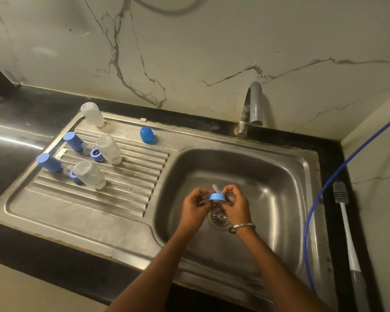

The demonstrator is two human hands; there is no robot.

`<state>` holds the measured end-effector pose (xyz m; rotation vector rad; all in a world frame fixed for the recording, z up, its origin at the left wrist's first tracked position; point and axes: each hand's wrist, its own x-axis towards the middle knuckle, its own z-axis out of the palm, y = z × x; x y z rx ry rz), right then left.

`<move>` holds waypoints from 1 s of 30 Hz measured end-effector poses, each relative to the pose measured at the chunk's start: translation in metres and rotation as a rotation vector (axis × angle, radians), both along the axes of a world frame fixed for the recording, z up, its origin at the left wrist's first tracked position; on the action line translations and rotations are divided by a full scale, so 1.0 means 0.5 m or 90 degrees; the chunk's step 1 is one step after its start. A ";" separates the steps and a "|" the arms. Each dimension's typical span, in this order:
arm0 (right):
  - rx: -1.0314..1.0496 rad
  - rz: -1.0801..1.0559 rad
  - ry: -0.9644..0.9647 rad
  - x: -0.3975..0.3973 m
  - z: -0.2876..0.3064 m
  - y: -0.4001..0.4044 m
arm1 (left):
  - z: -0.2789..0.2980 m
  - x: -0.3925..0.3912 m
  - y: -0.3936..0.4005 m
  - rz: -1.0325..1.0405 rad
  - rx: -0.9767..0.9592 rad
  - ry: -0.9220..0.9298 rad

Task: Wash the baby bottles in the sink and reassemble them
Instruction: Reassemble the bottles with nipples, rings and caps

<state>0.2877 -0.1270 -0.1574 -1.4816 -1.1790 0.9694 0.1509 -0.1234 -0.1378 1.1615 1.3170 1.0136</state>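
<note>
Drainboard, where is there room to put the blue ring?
The drainboard's bare patches are its near part, between the nearest clear bottle and the basin, and the strip beyond the blue cap toward the faucet. The left side is crowded.

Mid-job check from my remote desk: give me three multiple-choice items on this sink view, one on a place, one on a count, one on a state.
1. Where does the bottle brush lie?
A. In the basin
B. On the counter right of the sink
C. On the drainboard

2. How many clear bottles stand upside down on the drainboard?
A. Two
B. Four
C. Five

3. What do both hands hold?
A. Nothing
B. The brush
C. A blue ring with a clear teat

Key: 1 B, it lies beside the blue hose; 2 A, two inverted bottles show; 3 C, left hand and right hand pinch it.
</note>
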 end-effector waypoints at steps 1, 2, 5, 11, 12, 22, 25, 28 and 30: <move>0.011 0.001 -0.010 0.001 -0.001 0.000 | 0.000 0.000 -0.001 -0.001 -0.002 -0.009; 0.019 0.003 -0.021 0.002 -0.001 -0.001 | 0.000 0.000 -0.002 -0.003 -0.004 -0.016; 0.032 0.009 -0.053 0.003 -0.002 -0.006 | 0.003 0.000 -0.006 -0.014 -0.012 -0.035; 0.016 0.007 -0.080 0.008 -0.003 -0.013 | 0.011 0.003 -0.005 -0.025 -0.073 -0.093; 0.012 0.014 -0.078 0.010 -0.003 -0.013 | 0.015 0.005 -0.002 -0.010 -0.110 -0.120; 0.007 0.107 -0.117 0.014 0.000 -0.007 | 0.021 0.014 0.041 -0.005 -0.371 -0.172; -0.031 0.145 -0.125 0.010 -0.009 -0.013 | 0.002 0.014 0.034 0.040 -0.438 -0.161; -0.069 0.195 -0.138 0.003 -0.012 -0.018 | -0.022 0.013 0.032 0.093 -0.484 -0.124; -0.098 0.224 -0.147 -0.001 -0.007 -0.015 | -0.040 0.010 0.028 0.118 -0.463 -0.107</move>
